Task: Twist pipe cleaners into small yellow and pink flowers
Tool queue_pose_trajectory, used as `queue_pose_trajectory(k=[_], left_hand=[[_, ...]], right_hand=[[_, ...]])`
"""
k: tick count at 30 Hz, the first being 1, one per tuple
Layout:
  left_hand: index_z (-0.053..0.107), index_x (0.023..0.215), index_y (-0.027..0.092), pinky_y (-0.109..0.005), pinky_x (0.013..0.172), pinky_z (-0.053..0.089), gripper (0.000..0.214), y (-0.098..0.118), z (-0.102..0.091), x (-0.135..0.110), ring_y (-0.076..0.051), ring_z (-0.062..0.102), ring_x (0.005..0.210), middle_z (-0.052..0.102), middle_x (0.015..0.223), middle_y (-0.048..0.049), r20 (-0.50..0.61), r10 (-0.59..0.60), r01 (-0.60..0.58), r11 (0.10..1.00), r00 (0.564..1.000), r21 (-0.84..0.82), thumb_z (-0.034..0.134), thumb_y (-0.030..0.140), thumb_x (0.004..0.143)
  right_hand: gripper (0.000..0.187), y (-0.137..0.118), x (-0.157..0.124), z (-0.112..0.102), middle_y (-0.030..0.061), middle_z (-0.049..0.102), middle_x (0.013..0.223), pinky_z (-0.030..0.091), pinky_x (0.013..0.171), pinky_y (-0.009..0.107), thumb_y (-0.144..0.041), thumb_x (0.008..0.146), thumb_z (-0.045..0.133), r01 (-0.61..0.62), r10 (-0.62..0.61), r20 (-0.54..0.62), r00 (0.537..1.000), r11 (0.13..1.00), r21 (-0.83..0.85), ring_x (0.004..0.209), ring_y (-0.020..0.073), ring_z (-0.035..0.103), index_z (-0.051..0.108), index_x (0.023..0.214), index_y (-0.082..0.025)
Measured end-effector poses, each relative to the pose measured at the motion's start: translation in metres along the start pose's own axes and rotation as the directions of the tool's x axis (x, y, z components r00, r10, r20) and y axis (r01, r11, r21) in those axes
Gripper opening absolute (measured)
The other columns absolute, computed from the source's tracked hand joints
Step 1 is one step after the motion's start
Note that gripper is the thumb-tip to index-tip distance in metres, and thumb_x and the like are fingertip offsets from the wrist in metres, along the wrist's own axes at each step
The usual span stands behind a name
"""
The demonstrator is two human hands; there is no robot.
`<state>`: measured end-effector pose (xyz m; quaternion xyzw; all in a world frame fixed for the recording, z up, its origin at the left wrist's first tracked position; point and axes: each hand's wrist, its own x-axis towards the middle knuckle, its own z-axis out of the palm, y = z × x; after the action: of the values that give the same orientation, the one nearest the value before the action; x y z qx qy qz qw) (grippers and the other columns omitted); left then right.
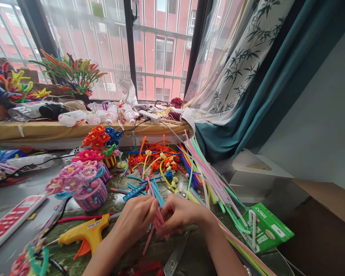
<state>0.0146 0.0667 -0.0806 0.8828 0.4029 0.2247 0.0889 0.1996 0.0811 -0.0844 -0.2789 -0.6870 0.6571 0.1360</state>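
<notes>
Both hands meet low in the middle of the view over a small bundle of pink pipe cleaners (158,219). My left hand (138,214) is closed around one side of the bundle. Thumb and fingers of my right hand (182,214) pinch the other side. Just behind the left hand lie a blue clip-like tool (134,193) and cut blue pipe cleaners (158,194). Below the hands is a metal blade (176,256) beside red handles (145,269), partly cut off by the frame. A yellow glue gun (96,232) lies left of my left forearm.
Pipe-cleaner flowers in a striped pot (91,195) stand at left, near a red-and-white calculator-like device (13,222). Orange flower pieces (161,147) and long pastel pipe cleaners (209,172) spread behind. A green box (271,228) sits at right; plastic bottles (72,118) line the windowsill.
</notes>
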Motion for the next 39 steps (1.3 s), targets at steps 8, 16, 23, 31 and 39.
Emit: queue_pose_trajectory(k=[8, 16, 23, 31, 39], left_hand=[[0.041, 0.055, 0.018, -0.026, 0.053, 0.027, 0.042, 0.002, 0.003, -0.002, -0.012, 0.045, 0.050, 0.046, 0.054, 0.0007, -0.001, 0.015, -0.015, 0.999, 1.000, -0.034, 0.030, 0.025, 0.094], [0.037, 0.052, 0.019, -0.026, 0.053, 0.026, 0.040, -0.003, 0.006, 0.000, -0.012, 0.039, 0.050, 0.040, 0.053, 0.0024, -0.023, -0.031, 0.028, 0.989, 0.999, -0.148, 0.032, 0.023, 0.092], [0.041, 0.060, 0.019, -0.020, 0.049, 0.030, 0.040, -0.010, -0.005, 0.002, -0.010, 0.035, 0.052, 0.037, 0.058, 0.0052, -0.009, -0.096, 0.087, 0.935, 0.995, -0.344, 0.032, 0.036, 0.095], [0.065, 0.076, 0.013, -0.020, 0.050, 0.033, 0.034, -0.004, -0.014, 0.003, -0.011, 0.042, 0.055, 0.050, 0.061, 0.0028, 0.055, -0.249, 0.231, 0.764, 0.967, -0.602, 0.056, 0.045, 0.085], [0.066, 0.068, 0.012, -0.019, 0.046, 0.036, 0.036, 0.000, -0.013, 0.003, -0.011, 0.044, 0.051, 0.053, 0.056, 0.0017, 0.108, -0.373, 0.330, 0.603, 0.921, -0.726, 0.064, 0.046, 0.077]], right_hand=[[0.024, -0.002, 0.000, 0.001, -0.0049, 0.058, 0.052, 0.028, 0.036, 0.016, -0.031, 0.069, 0.077, -0.022, 0.021, 0.019, 1.000, 1.000, 0.019, 0.039, 0.0048, 0.043, 0.066, 0.063, -0.011], [0.029, 0.000, 0.000, 0.000, -0.0040, 0.058, 0.052, 0.030, 0.037, 0.016, -0.035, 0.067, 0.079, -0.042, 0.042, 0.002, 0.999, 0.999, 0.035, 0.039, 0.0047, 0.044, 0.066, 0.063, -0.009], [0.035, 0.003, -0.003, -0.006, -0.0026, 0.061, 0.058, 0.033, 0.038, 0.015, -0.043, 0.068, 0.078, 0.036, -0.030, -0.102, 0.994, 0.998, 0.055, 0.040, 0.0041, 0.045, 0.067, 0.068, -0.010], [0.038, 0.001, -0.004, -0.007, -0.0015, 0.062, 0.058, 0.034, 0.038, 0.015, -0.047, 0.069, 0.076, 0.084, -0.074, -0.168, 0.983, 0.995, 0.052, 0.040, 0.0041, 0.045, 0.067, 0.069, -0.010], [0.041, 0.001, -0.003, -0.007, -0.0014, 0.061, 0.058, 0.033, 0.038, 0.016, -0.050, 0.069, 0.076, 0.050, -0.043, -0.172, 0.984, 0.998, 0.034, 0.040, 0.0045, 0.046, 0.066, 0.068, -0.010]])
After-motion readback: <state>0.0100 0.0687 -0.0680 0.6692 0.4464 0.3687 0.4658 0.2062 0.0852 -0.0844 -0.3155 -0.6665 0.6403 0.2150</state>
